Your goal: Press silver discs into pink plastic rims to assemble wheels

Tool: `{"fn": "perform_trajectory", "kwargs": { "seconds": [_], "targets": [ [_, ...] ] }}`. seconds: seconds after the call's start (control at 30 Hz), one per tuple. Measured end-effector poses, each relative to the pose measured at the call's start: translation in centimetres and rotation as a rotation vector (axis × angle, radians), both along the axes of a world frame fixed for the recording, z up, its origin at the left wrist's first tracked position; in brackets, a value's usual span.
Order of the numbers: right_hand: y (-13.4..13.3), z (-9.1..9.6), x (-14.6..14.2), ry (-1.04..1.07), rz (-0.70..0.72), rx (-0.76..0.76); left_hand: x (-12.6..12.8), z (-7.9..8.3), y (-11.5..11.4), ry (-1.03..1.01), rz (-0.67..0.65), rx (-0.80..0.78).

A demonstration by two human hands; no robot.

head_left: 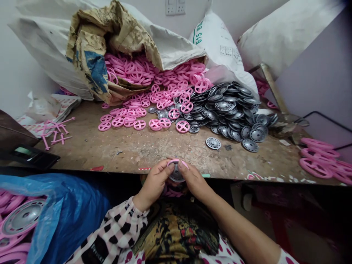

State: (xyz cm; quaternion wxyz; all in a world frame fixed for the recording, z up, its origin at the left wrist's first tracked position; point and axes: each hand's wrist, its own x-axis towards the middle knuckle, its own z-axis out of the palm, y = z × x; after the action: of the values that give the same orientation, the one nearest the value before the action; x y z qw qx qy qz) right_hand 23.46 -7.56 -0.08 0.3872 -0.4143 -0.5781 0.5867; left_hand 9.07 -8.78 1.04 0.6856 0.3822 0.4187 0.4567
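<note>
My left hand [154,182] and my right hand [193,179] meet at the near edge of the wooden table [154,150]. Together they pinch a pink wheel with a grey disc [176,173] pressed into it. Both thumbs lie on the disc's face. Farther back lies a heap of pink spoked wheels [154,91] spilling from a torn paper sack [110,47]. To its right sits a pile of grey discs [231,110]. Two single grey discs [213,143] lie apart, nearest my hands.
White sacks [217,40] lean against the back wall. Pink plastic sprues [55,132] lie at the table's left. A blue bag [63,212] with finished wheels [19,220] is at lower left. More pink wheels [321,161] lie at the right edge.
</note>
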Motion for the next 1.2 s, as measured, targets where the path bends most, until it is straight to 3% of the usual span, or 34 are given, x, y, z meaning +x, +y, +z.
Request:
{"fn": "perform_trajectory", "kwargs": {
  "seconds": [0.23,0.47,0.67,0.87,1.0,1.2],
  "targets": [
    [-0.6,-1.3,-0.6,0.034,-0.087,0.018,-0.2,-0.9,0.0,0.127,0.029,0.076],
    [-1.0,-1.6,-0.1,0.066,-0.101,0.022,-0.1,-0.5,-0.2,0.194,0.018,0.218],
    [-1.2,-1.4,0.0,0.266,-0.135,-0.141,0.5,-0.4,-1.1,-0.047,-0.041,0.037],
    [-2.1,-2.3,-0.5,0.259,-0.08,-0.131,0.9,0.0,-1.3,-0.196,0.039,-0.043],
    [-2.4,-2.0,-0.3,0.298,-0.108,-0.157,0.8,0.0,-1.4,-0.064,0.019,0.012],
    [-2.7,-0.3,0.1,0.174,-0.08,-0.151,0.3,0.1,-1.8,0.337,0.022,0.31]
  ]
}}
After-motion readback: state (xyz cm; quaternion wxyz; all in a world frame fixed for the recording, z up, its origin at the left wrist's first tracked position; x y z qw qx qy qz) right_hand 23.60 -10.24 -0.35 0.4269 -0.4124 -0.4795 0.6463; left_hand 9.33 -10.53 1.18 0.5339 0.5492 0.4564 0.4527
